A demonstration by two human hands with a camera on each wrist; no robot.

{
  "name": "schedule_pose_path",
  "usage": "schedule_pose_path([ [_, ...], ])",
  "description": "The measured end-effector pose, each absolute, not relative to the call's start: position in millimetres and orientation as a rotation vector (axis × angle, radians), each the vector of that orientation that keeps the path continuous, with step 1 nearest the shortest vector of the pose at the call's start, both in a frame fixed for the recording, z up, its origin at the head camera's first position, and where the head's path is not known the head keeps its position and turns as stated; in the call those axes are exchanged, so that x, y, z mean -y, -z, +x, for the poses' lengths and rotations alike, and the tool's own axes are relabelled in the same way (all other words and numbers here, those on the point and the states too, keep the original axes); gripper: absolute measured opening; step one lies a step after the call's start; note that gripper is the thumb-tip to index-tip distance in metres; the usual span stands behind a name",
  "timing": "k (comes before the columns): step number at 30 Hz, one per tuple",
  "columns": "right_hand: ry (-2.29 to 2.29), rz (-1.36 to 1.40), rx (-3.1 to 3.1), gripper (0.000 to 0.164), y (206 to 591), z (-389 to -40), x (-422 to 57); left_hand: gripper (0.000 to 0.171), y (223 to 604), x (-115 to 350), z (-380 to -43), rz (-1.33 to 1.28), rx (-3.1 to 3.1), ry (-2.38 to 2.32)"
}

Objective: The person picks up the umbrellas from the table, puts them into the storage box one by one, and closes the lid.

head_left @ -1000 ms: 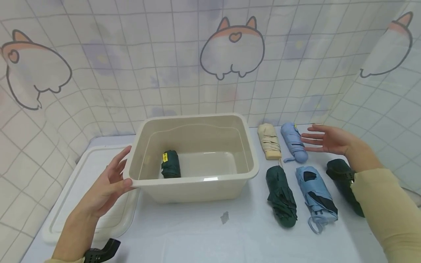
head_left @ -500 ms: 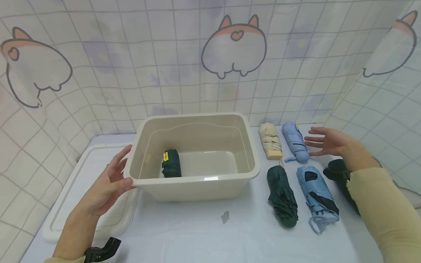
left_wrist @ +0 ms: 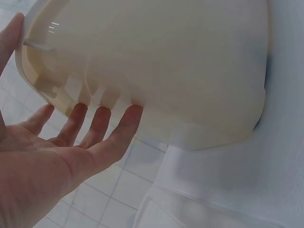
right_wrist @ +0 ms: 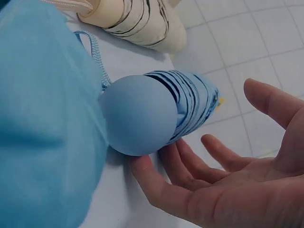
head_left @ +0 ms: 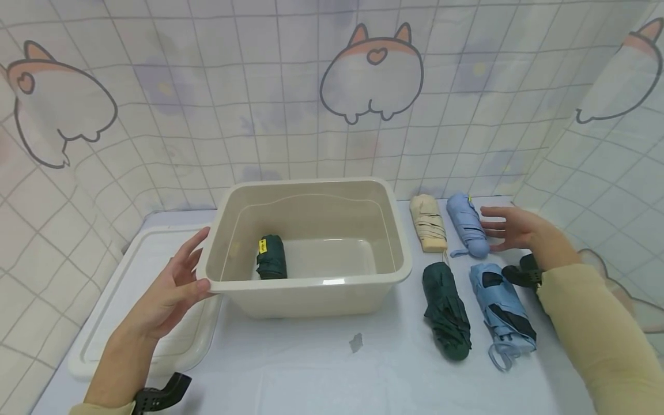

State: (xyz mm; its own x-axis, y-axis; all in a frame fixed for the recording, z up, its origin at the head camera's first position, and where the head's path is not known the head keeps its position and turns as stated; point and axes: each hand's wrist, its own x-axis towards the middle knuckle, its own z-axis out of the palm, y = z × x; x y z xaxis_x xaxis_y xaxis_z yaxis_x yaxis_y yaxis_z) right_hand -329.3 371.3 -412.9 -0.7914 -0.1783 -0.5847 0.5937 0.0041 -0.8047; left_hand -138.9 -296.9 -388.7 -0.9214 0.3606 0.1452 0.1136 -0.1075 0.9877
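Note:
In the head view, a folded periwinkle-blue umbrella [head_left: 467, 225] with a rounded handle end lies at the back right. My right hand [head_left: 513, 229] is at its right side, thumb apart. In the right wrist view, its fingertips [right_wrist: 141, 166] reach the edge of the umbrella [right_wrist: 140, 116], seeming to touch it. My left hand [head_left: 168, 285] rests against the left end of a cream plastic bin [head_left: 306, 300]. Its thumb lies at the rim, and the fingers [left_wrist: 126, 121] touch the outer wall. A dark green folded umbrella [head_left: 271, 257] lies inside the bin.
A cream folded umbrella [head_left: 428, 223] lies left of the periwinkle one. Nearer are a dark green umbrella [head_left: 446, 311] and a light blue and black one [head_left: 503, 314]. Another dark umbrella [head_left: 528, 264] is mostly behind my right sleeve. A white lid [head_left: 155, 288] lies left, partly behind the bin.
My right hand has shifted slightly down and in toward the periwinkle umbrella, its fingers curving more beside it. The left hand and the bin stay in place.

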Motion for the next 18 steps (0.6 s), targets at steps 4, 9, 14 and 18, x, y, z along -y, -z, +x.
schedule_pose_path([
  [4, 1.796, 0.467, -1.767, 0.083, 413.6, -330.6, -366.9, 0.087, 389.1, 297.5, -139.4, 0.533, -1.969, -2.154],
  [9, 1.746, 0.485, -1.830, 0.086, 415.4, -334.0, -361.2, 0.087, 388.4, 298.1, -139.2, 0.544, -1.948, -2.165],
  [14, 1.692, 0.471, -1.910, 0.089, 417.5, -335.8, -356.4, 0.086, 387.6, 298.2, -139.4, 0.553, -1.952, -2.162],
  [18, 1.595, 0.464, -2.005, 0.095, 418.8, -335.3, -351.5, 0.086, 387.9, 299.4, -139.0, 0.555, -1.940, -2.162],
])
